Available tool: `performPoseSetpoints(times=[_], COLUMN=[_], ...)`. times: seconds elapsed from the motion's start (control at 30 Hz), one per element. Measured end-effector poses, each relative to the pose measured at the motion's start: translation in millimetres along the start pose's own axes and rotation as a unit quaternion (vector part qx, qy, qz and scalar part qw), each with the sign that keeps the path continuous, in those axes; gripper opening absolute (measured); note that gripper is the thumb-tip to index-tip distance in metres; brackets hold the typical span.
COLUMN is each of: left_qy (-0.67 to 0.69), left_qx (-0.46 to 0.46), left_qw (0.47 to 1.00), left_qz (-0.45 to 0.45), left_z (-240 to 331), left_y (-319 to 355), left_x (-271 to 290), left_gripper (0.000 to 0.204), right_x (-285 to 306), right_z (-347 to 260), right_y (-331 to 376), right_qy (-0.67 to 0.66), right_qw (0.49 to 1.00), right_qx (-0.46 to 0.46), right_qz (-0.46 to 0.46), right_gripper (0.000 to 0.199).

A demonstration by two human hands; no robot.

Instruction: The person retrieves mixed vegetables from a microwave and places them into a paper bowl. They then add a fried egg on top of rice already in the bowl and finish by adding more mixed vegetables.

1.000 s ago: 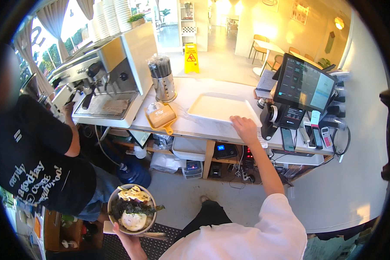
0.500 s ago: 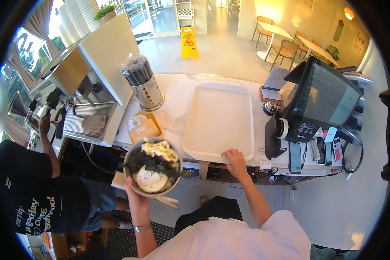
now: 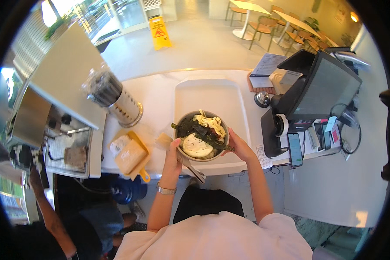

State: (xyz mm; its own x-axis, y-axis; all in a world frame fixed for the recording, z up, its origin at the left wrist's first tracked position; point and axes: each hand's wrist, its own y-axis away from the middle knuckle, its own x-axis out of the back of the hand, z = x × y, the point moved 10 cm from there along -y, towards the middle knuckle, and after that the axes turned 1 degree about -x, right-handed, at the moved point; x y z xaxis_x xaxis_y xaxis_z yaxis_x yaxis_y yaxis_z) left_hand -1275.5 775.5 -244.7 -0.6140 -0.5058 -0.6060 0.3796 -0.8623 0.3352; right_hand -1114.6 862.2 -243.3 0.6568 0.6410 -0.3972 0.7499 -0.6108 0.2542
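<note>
Bowl (image 3: 199, 160) held from opposite sides by both hands (image 3: 172, 159), fingers probably beneath.

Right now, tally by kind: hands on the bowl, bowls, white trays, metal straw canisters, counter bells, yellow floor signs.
Hands on the bowl: 2, left hand and right hand
Bowl: 1
White tray: 1
Metal straw canister: 1
Counter bell: 1
Yellow floor sign: 1
Total: 7
</note>
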Motion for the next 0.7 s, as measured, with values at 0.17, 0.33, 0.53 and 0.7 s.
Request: performPoseSetpoints(times=[0.17, 0.33, 0.53, 0.7], left_qy=[-0.029, -0.124, -0.160, -0.180], left_qx=[0.065, 0.061, 0.081, 0.013], left_qw=[0.997, 0.990, 0.984, 0.982], left_qz=[-0.009, -0.034, 0.019, 0.055], left_z=[-21, -26, -35, -23], left_y=[-53, -95, -133, -147], left_x=[-12, -29, -23, -23], left_gripper=[0.036, 0.046, 0.048, 0.047], right_x=[44, 80, 109, 128], right_z=[-3, -14, -14, -21], right_y=[-22, -42, -83, -104], right_qy=[-0.007, -0.007, -0.028, 0.010], right_qw=[0.996, 0.992, 0.994, 0.990], right_qx=[0.022, 0.045, 0.032, 0.029], right_qz=[0.086, 0.121, 0.100, 0.135], right_gripper=[0.051, 0.050, 0.045, 0.040])
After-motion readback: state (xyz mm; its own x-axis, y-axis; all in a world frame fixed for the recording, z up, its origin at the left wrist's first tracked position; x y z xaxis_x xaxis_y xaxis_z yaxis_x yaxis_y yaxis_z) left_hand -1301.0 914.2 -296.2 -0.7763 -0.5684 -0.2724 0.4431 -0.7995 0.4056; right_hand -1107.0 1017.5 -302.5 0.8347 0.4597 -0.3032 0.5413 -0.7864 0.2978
